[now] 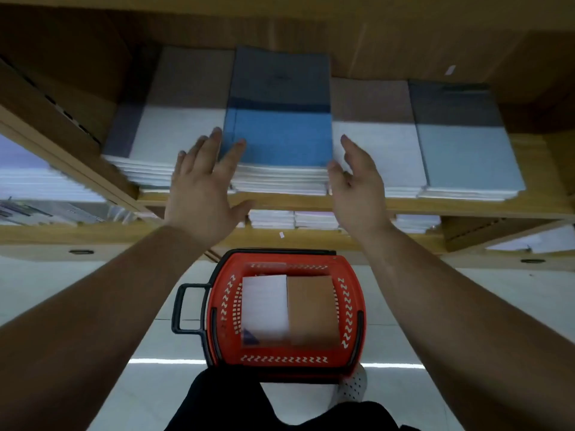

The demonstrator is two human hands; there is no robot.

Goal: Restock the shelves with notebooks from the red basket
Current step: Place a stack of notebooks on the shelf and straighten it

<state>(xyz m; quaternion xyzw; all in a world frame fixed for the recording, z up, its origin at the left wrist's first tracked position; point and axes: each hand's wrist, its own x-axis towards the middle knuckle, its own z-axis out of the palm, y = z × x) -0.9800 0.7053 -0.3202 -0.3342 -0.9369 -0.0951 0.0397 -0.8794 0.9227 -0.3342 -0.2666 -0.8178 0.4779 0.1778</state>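
Both hands are up at the middle shelf (466,207), centre of frame, and neither holds anything. The left hand (202,181) has its fingers (214,141) straight and spread, tips on or right at the left edge of the blue notebook stack (280,141). The right hand (357,181) is flat and relaxed, just beside the stack's right front corner; contact there is unclear because of blur. So the hands flank the stack, which has a white stack (174,135) to its left and a pale blue stack (466,154) further right.

The remaining stock is in the red basket (353,293) on the floor, lower centre of frame, straight below the hands and between the forearms. Inside it a white notebook (264,306) lies on the left side, touching a brown notebook (312,309) on the right. Both have their long axes running top to bottom of the frame.

Probably squaring the stack, then a reach down. The basket is about midway; the left hand is nearer the white notebook, the right nearer the brown.
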